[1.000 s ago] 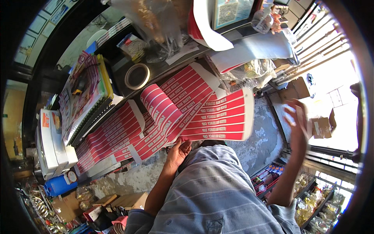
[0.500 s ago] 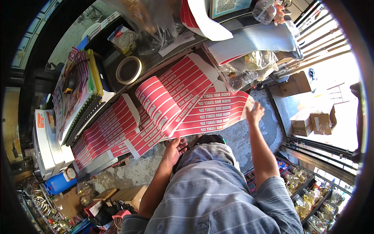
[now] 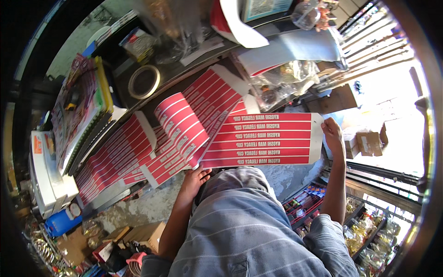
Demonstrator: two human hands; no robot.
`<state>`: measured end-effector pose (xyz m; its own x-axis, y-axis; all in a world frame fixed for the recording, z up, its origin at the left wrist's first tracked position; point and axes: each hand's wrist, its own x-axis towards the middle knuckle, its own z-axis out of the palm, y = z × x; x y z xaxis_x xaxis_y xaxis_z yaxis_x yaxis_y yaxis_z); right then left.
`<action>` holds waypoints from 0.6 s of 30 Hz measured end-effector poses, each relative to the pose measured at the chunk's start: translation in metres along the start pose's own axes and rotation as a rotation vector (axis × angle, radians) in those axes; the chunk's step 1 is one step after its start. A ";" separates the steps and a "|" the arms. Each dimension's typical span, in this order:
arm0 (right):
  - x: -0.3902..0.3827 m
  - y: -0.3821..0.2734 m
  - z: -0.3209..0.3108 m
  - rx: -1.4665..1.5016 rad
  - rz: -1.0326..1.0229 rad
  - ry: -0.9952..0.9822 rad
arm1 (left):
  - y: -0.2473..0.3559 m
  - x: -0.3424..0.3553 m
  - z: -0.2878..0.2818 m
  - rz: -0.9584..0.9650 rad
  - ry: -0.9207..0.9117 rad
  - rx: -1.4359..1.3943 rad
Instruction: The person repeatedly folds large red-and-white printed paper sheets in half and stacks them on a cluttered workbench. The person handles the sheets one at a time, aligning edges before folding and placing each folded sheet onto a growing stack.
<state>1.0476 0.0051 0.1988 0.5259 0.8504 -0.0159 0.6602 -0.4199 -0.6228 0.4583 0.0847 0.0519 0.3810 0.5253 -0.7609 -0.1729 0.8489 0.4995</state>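
A red printed paper sheet [image 3: 267,138] with white stripes and mirrored lettering stretches out flat toward the right. Its pale right edge is pinched in my right hand [image 3: 334,135]. My left hand [image 3: 195,179] is at the lower left corner of the sheet, thumb against the edge and fingers curled; part of the grip is hidden. Between the hands and the counter, a curled red sheet [image 3: 182,127] rolls over on itself. More red striped sheets [image 3: 117,152] lie spread and overlapping on the left and beneath the curl.
A roll of tape [image 3: 144,82] sits on the dark counter beside stacked books and notebooks [image 3: 85,108]. A blue cylindrical container [image 3: 63,221] is at lower left. Plastic-wrapped goods [image 3: 288,78] lie at the counter's right end; cardboard boxes [image 3: 369,144] stand beyond.
My right hand has moved right and outward, drawing the sheet's edge along, so the bent sheet now lies straighter. My left hand has shifted slightly left, its fingers more curled.
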 end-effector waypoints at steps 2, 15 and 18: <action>0.007 -0.021 -0.027 -0.016 -0.009 0.001 | 0.000 -0.002 0.002 -0.031 -0.013 0.034; 0.070 -0.112 -0.151 -0.258 -0.102 0.025 | 0.013 0.000 0.005 -0.017 -0.065 -0.211; 0.081 -0.102 -0.173 -0.290 -0.134 0.026 | 0.010 0.009 0.003 0.043 -0.052 -0.311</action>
<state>1.1156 0.0623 0.3965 0.4349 0.8975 0.0737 0.8480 -0.3807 -0.3688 0.4624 0.0980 0.0510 0.4121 0.5639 -0.7157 -0.4563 0.8076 0.3735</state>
